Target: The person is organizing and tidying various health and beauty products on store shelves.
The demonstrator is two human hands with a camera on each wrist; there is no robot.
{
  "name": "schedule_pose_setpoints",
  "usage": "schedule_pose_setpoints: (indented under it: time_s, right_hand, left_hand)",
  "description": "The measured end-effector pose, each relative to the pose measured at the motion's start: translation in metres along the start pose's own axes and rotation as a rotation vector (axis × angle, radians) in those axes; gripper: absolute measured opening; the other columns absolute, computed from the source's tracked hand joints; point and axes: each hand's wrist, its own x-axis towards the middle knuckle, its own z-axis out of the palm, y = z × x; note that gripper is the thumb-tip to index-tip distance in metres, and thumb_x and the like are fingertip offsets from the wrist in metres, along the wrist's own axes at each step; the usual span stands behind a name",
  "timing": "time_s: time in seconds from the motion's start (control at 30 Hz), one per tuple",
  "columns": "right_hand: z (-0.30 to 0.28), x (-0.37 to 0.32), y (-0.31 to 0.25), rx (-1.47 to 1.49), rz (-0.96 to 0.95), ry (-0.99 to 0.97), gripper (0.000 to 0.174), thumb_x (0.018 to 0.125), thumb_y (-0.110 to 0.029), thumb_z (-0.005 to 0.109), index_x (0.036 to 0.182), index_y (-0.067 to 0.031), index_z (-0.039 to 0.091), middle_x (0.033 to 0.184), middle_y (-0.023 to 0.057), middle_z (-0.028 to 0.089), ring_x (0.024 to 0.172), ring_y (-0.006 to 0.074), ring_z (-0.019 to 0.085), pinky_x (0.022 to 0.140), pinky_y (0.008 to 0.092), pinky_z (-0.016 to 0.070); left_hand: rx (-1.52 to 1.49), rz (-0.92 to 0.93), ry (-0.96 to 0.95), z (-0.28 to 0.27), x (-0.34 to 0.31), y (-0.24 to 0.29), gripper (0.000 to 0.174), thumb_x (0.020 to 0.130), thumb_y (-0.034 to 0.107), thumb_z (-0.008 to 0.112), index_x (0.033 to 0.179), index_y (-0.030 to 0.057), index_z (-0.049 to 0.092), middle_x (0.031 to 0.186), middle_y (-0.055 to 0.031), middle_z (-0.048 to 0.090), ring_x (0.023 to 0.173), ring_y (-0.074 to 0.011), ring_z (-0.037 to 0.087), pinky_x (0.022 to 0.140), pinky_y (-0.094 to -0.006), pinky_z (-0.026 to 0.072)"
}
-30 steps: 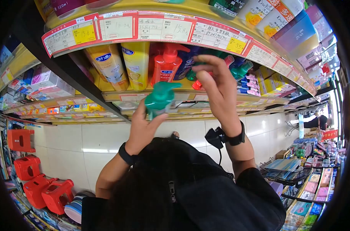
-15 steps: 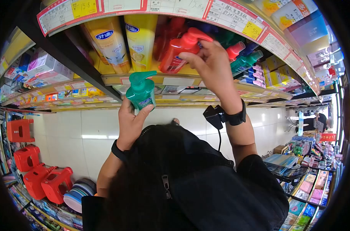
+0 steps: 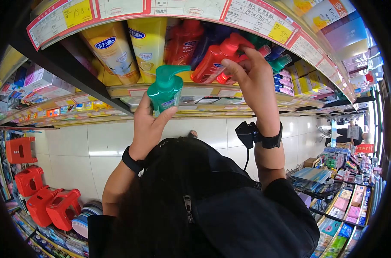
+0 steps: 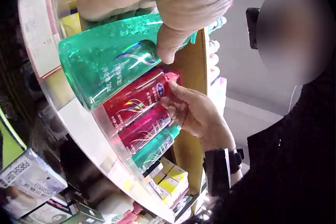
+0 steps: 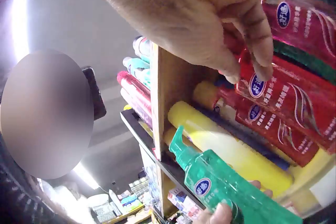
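A green pump bottle (image 3: 165, 91) is upright in the grip of my left hand (image 3: 150, 124), in front of the shelf; the left wrist view shows the thumb across the green bottle (image 4: 113, 58). My right hand (image 3: 258, 86) has its fingers curled at the pump head of a red bottle (image 3: 214, 60), which leans on the shelf. In the right wrist view, the right hand's fingertips (image 5: 252, 71) touch the top of that red bottle (image 5: 294, 95). A second red bottle (image 3: 182, 45) stands behind to its left, beside a yellow bottle (image 3: 147, 47).
A price-label strip (image 3: 169, 9) runs along the shelf above. Green bottles and yellow boxes (image 3: 305, 73) stand right of my right hand. Red stools (image 3: 63, 208) are on the floor at the left. A person (image 3: 350, 132) is in the far aisle at the right.
The right hand came down to the red bottle's pump, and the red bottle moved forward, then rightward, beside the other red bottle. The left hand turned the green bottle upright and moved slightly right lately.
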Motion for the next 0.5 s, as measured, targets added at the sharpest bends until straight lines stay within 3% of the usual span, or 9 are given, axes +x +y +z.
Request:
schedule_pose_setpoints:
  time_s: [0.13,0.2,0.5]
  right_hand:
    - [-0.005,-0.009,-0.008,0.039,-0.012,0.045,0.046,0.083,-0.018,0.070,0.117,0.0072,0.052,0.083,0.0157,0.066,0.067,0.0154,0.066,0.057,0.0246,0.0480]
    - [-0.007,-0.017,-0.013,-0.059,-0.048,0.110,0.038,0.080,-0.016,0.070,0.110,0.0046,0.057,0.098,0.0206,0.059,0.076,0.0349,0.061,0.066,0.0378,0.0484]
    - [-0.004,-0.014,-0.012,-0.029,-0.086,0.122,0.040,0.082,-0.016,0.067,0.114,0.0046,0.057,0.103,0.0210,0.060,0.084,0.0376,0.061,0.072,0.0392,0.0497]
  left_hand:
    - [0.058,0.077,-0.039,0.008,0.018,0.016,0.045,0.082,0.016,0.070,0.119,-0.0012,0.050,0.108,-0.0113,0.061,0.097,-0.0169,0.057,0.086,-0.0293,0.0437]
    - [0.070,0.102,-0.048,0.014,0.028,0.022,0.045,0.083,0.016,0.070,0.119,-0.0016,0.050,0.108,-0.0118,0.061,0.097,-0.0173,0.057,0.086,-0.0293,0.0438]
    - [0.075,0.237,-0.070,0.036,0.061,0.020,0.049,0.084,0.015,0.067,0.124,-0.0028,0.045,0.110,-0.0126,0.059,0.100,-0.0189,0.056,0.088,-0.0300,0.0438]
